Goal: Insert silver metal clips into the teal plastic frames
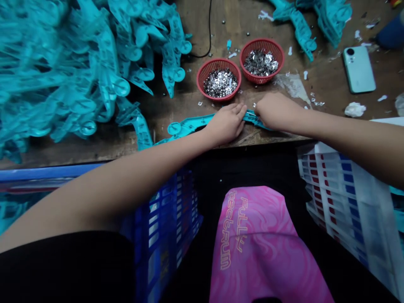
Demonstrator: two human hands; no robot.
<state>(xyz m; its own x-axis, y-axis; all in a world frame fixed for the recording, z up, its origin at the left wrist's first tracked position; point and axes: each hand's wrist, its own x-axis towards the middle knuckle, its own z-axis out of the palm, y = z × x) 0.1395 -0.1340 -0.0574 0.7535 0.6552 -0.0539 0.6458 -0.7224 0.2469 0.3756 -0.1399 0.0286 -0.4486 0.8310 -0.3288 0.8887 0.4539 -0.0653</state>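
Teal moulded plastic strip [189, 125]: lies roughly flat along the near edge of the wooden surface [176, 101], round disc end toward the left. Middle is covered by the left hand [225, 124]; the other end runs under the right hand [277, 111].

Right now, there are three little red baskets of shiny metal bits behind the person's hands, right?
Not three, two. The head view shows one red basket and a second red basket, both holding shiny metal bits. The rest is right: they sit behind the left hand and the right hand.
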